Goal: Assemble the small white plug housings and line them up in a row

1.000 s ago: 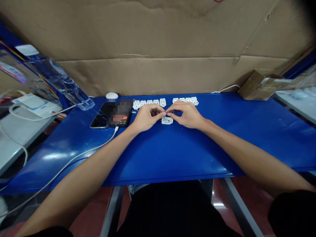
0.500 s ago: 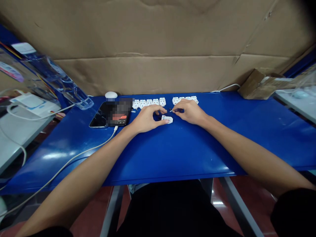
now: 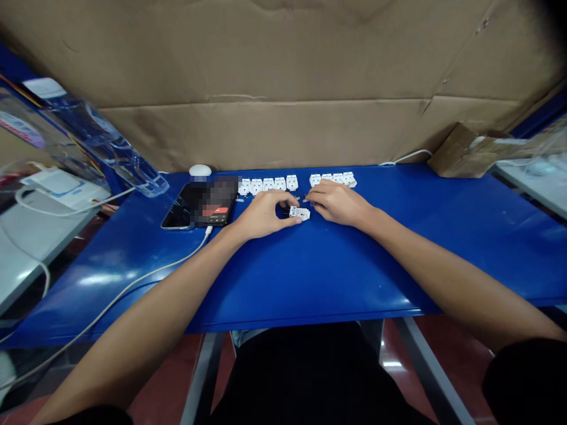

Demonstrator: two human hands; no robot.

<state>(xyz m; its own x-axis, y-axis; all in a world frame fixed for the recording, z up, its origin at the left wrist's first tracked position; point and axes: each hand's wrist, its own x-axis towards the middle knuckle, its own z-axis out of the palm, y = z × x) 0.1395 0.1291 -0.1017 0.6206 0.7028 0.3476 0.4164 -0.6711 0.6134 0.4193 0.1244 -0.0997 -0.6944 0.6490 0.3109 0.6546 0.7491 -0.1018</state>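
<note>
A small white plug-like piece (image 3: 302, 213) with thin dark pins on its left side lies at the middle of the blue table. My left hand (image 3: 262, 213) closes around it, thumb along the near side and curled fingers at the far side. Just to the right, my right hand (image 3: 337, 202) is lowered to the tabletop with its fingertips pinched together. Whatever is in that pinch is too small to make out. Tiny pale and brass-coloured bits (image 3: 301, 199) lie between the two hands. Behind them, similar white pieces stand in a left row (image 3: 268, 185) and a right row (image 3: 315, 179), partly covered by my hands.
A phone (image 3: 186, 205) with a white charging cable (image 3: 146, 275) lies to the left, beside a white rounded object (image 3: 200, 170). A water bottle (image 3: 106, 139) leans in at far left. A cardboard box (image 3: 458, 152) sits at the back right, against a cardboard wall (image 3: 283, 71).
My right hand has come slightly lower, its fingertips down among the tiny bits. The left hand and the white piece have stayed nearly in place.
</note>
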